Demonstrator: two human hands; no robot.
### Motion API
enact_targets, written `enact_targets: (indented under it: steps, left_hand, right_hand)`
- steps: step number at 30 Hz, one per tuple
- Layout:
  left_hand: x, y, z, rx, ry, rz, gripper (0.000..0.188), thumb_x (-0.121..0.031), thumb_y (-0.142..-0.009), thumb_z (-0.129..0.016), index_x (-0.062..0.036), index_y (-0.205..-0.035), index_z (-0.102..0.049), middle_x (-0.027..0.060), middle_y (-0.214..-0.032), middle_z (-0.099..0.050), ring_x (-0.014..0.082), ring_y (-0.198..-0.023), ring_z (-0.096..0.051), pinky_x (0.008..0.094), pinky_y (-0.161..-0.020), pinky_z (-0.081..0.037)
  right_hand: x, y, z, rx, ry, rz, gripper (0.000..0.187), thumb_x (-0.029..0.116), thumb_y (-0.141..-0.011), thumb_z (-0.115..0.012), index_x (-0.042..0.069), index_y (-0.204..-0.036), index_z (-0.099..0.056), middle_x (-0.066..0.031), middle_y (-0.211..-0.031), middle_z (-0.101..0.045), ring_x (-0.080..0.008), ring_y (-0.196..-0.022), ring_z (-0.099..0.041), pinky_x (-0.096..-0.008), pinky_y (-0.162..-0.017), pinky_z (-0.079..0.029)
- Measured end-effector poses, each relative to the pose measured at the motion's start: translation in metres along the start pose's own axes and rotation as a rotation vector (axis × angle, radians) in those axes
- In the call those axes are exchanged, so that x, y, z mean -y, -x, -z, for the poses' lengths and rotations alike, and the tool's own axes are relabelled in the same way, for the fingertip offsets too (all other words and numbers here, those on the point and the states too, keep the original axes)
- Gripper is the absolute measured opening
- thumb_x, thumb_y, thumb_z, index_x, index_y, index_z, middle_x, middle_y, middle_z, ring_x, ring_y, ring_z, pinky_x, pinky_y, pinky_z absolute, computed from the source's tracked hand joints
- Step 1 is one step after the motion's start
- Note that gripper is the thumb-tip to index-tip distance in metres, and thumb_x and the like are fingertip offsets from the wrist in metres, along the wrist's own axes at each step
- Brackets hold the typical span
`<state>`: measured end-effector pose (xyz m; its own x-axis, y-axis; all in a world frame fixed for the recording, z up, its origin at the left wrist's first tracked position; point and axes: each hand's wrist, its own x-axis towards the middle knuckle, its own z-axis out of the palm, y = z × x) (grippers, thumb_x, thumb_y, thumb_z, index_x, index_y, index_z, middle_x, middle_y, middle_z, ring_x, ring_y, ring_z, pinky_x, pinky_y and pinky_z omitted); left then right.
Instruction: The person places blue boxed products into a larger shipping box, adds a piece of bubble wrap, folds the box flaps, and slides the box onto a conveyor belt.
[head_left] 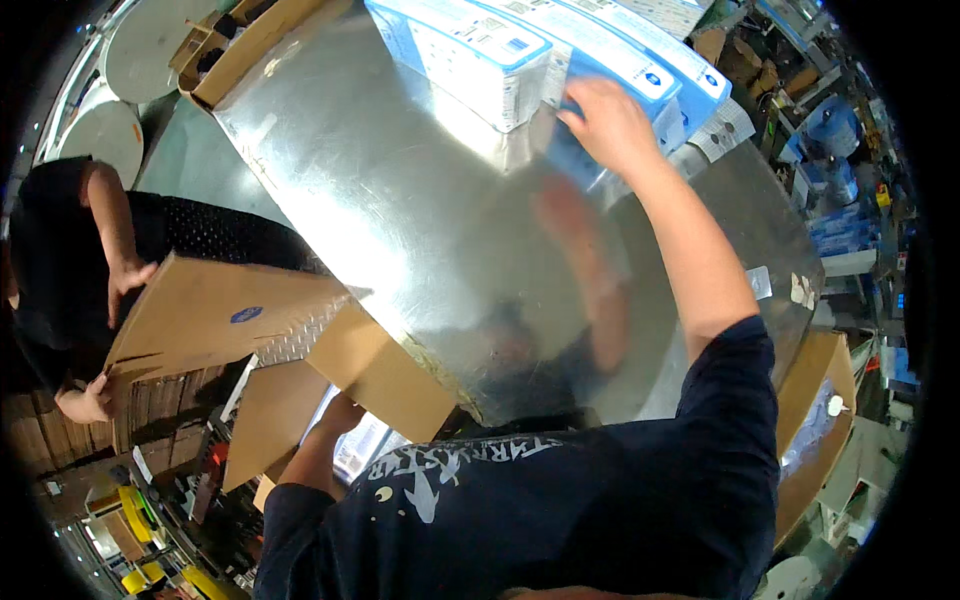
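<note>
Across the worktop [440, 240], with right hand [612, 128] at blue-and-white boxes [590, 45] left outside, fingers curled, hold unclear; lower left, with left hand [341, 413] in open, apparently part-filled carton [268, 420], fingers' hold hidden.

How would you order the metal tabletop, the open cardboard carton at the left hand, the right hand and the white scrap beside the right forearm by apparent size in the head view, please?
1. Metal tabletop, clearly largest
2. Open cardboard carton, flaps included
3. Right hand
4. White scrap

Right hand [610, 122] apparently touches box [610, 55], left hand [341, 413] in carton [378, 368].
</note>
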<state>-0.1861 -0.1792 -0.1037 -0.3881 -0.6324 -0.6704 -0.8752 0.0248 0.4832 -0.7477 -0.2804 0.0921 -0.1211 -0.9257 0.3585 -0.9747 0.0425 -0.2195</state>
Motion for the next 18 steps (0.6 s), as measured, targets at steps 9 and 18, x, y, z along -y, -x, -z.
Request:
enact_targets:
  steps: [9,18]
  left_hand:
    - [-0.001,0.018,0.005,-0.014,0.213,0.142,0.037,-0.022,-0.083,-0.058,-0.0049,-0.115,-0.053,0.0144,-0.109,-0.059,0.023,-0.094,-0.059,0.0324,-0.079,-0.046]
    - [0.013,0.057,0.012,-0.107,-0.002,0.154,0.036,-0.023,-0.083,-0.055,-0.0028,-0.113,-0.054,0.018,-0.109,-0.058,0.026,-0.095,-0.059,0.034,-0.081,-0.046]
  right_hand:
    - [0.004,-0.05,-0.018,0.023,0.226,0.114,0.015,0.008,-0.076,-0.049,0.008,-0.082,-0.063,-0.0073,-0.088,-0.06,-0.0276,-0.1,-0.05,-0.0391,-0.081,-0.043]
    - [-0.177,-0.031,0.067,-0.11,0.239,-0.17,0.05,0.031,-0.074,-0.064,0.006,-0.116,-0.053,-0.0149,-0.107,-0.059,-0.0291,-0.091,-0.06,-0.0367,-0.079,-0.046]
